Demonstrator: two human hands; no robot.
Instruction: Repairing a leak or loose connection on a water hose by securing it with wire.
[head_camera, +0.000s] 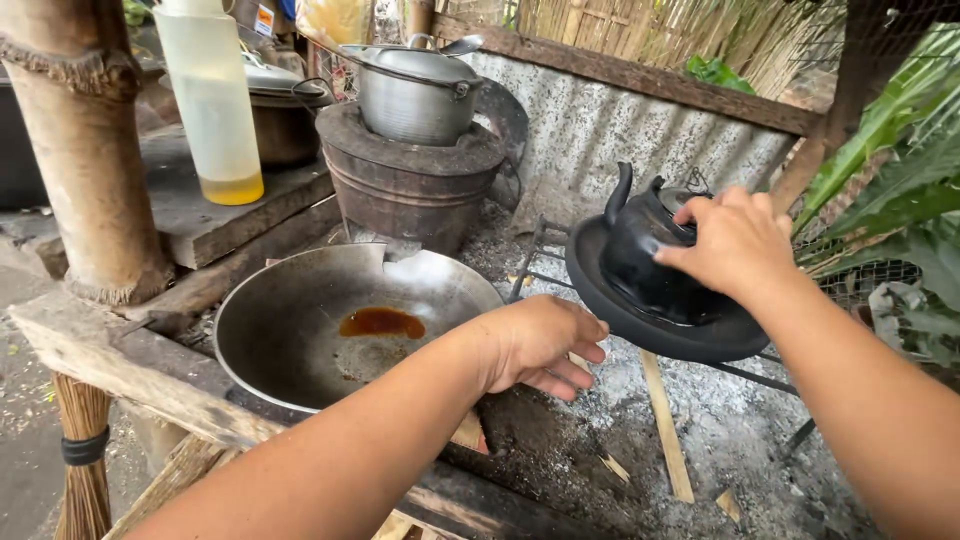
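Observation:
My right hand (733, 243) rests on top of a soot-black kettle (648, 255), fingers curled around its lid and handle. The kettle stands in a round black pan (655, 325) on a metal grate (540, 265) over an ash bed. My left hand (540, 343) reaches across, fingers loosely bent, hovering over the ash beside the right rim of a large steel wok (300, 330). The wok holds a small pool of brown oil (382, 322). I cannot tell whether the left hand holds a small stick.
A lidded metal pot (415, 90) sits on a clay stove (410, 185) at the back. A plastic bottle with yellow oil (212, 100) stands on a slab by a wooden post (85, 150). Wood splints (665, 425) lie in the ash. Corrugated sheet and green leaves border the right.

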